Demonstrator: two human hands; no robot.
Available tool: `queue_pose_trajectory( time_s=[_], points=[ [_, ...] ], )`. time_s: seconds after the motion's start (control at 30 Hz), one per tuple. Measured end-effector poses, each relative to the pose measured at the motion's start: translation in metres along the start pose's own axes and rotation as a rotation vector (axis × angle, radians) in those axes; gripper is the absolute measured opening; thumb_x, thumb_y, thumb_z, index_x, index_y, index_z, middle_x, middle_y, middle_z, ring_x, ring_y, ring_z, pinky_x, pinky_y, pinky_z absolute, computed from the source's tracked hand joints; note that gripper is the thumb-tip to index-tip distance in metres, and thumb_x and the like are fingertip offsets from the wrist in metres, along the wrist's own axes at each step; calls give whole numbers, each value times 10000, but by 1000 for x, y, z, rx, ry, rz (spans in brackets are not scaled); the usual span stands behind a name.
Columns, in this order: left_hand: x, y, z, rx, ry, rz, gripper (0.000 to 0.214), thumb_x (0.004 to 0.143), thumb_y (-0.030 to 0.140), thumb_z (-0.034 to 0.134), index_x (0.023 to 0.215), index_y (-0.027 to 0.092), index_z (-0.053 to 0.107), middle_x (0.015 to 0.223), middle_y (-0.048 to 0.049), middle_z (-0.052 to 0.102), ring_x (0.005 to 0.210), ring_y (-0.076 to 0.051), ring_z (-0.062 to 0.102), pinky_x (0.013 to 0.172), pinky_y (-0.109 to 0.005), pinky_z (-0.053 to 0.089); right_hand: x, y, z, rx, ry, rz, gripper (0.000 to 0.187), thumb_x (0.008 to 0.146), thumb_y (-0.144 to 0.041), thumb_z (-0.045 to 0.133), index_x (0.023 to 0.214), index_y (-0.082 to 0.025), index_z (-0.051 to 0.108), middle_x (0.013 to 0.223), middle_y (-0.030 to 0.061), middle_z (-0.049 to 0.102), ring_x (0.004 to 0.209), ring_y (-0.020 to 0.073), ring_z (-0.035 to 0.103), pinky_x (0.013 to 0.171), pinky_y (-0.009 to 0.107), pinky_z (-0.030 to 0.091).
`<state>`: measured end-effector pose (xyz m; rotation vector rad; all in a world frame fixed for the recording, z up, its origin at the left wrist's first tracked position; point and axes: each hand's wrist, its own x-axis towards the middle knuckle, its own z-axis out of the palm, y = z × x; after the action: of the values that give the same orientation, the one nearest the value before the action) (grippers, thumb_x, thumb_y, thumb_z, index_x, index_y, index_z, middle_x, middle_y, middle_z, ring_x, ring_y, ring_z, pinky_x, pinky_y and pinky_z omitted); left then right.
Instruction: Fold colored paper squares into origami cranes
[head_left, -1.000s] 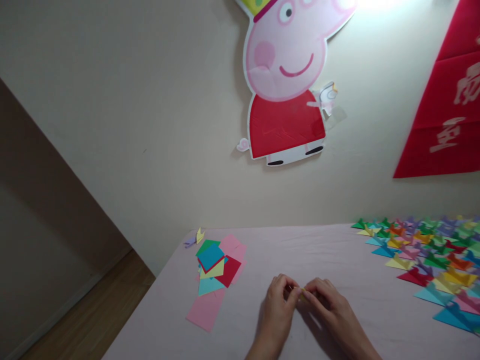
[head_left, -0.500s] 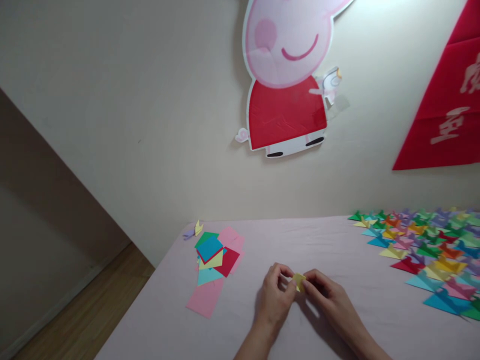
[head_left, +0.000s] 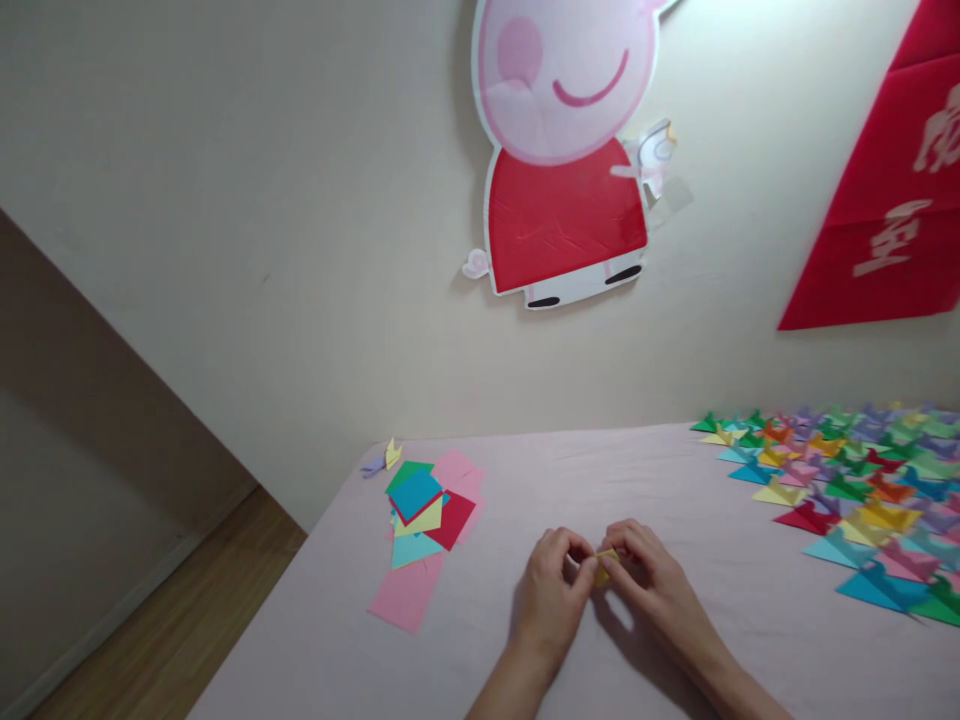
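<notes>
To your far left, the wooden floor point(head_left: 187, 600) shows below the slanting wall edge. At the back left corner of the pale pink cloth point(head_left: 315, 620), a lilac folded paper point(head_left: 373, 467) lies against a yellow folded paper point(head_left: 393, 453). Just nearer to you is an overlapping heap of coloured paper sheets point(head_left: 418, 492), with a pink sheet point(head_left: 407, 597) at its near end. Your left hand point(head_left: 551, 590) pinches the small yellow paper piece point(head_left: 607, 566) between thumb and fingers, in front of you above the cloth; your right hand point(head_left: 651, 580) pinches its other side, thumb toward you. On the wall beyond hangs a cartoon pig cutout point(head_left: 568, 215). Farther right, a red banner point(head_left: 877, 200) hangs above rows of multicoloured origami birds point(head_left: 885, 515).
</notes>
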<state>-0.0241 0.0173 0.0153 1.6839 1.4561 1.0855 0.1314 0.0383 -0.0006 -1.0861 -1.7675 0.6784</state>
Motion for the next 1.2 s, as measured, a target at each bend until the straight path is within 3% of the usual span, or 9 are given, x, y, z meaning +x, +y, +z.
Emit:
queue_pose_trajectory(
  time_s=[0.33, 0.53, 0.63, 0.73, 0.9, 1.07, 1.2],
  points=[
    [2, -2, -2, -54, 81, -108, 47, 862, 172, 558, 867, 218, 560, 835, 26, 614, 760, -140, 570, 719, -249, 437, -1, 8, -6, -196, 18, -32, 212, 924, -349, 518, 736, -253, 537, 839, 50, 603, 861, 252, 551, 792, 407, 458],
    [1, -1, -2, 116, 75, -31, 206, 866, 116, 545, 1008, 250, 608, 928, 2, 591, 858, -163, 586, 819, -293, 457, 0, 12, -6, -300, -40, -16, 215, 908, -327, 523, 713, -241, 552, 879, 64, 618, 853, 256, 546, 794, 423, 450],
    [1, -2, -2, 214, 63, 20, 232, 865, 89, 541, 991, 263, 630, 926, -5, 580, 887, -181, 575, 838, -318, 453, -1, 14, -3, -299, -26, -15, 95, 868, -311, 556, 892, -242, 616, 981, 74, 651, 929, 267, 560, 832, 428, 466],
    [0, -2, -3, 213, 48, 48, 260, 868, 85, 559, 1032, 276, 623, 966, -5, 580, 917, -183, 569, 849, -320, 450, 0, 14, -2, -246, -47, -28, 205, 892, -339, 541, 1052, -259, 641, 1117, 81, 662, 1048, 270, 561, 911, 441, 464],
    [1, 2, -4, 206, 38, 81, 210, 869, 57, 546, 908, 250, 618, 936, 6, 615, 958, -189, 546, 828, -310, 434, 2, 13, -3, -281, -91, -11, 258, 922, -376, 525, 731, -246, 641, 978, 64, 686, 963, 261, 583, 874, 440, 464],
    [1, 3, -2, 313, 17, 119, 197, 892, 82, 545, 882, 252, 644, 907, 9, 655, 978, -213, 517, 849, -356, 407, 0, 16, -1, -463, -54, -41, 241, 895, -331, 568, 681, -234, 619, 978, 66, 676, 938, 272, 568, 828, 437, 450],
    [-2, -2, 0, 441, 22, 138, 195, 893, 103, 554, 911, 260, 668, 978, -21, 624, 1014, -230, 496, 849, -380, 404, -1, 12, -5, -487, -54, -80, 91, 885, -242, 557, 815, -220, 613, 982, 82, 651, 917, 260, 558, 812, 414, 458]
  ],
)
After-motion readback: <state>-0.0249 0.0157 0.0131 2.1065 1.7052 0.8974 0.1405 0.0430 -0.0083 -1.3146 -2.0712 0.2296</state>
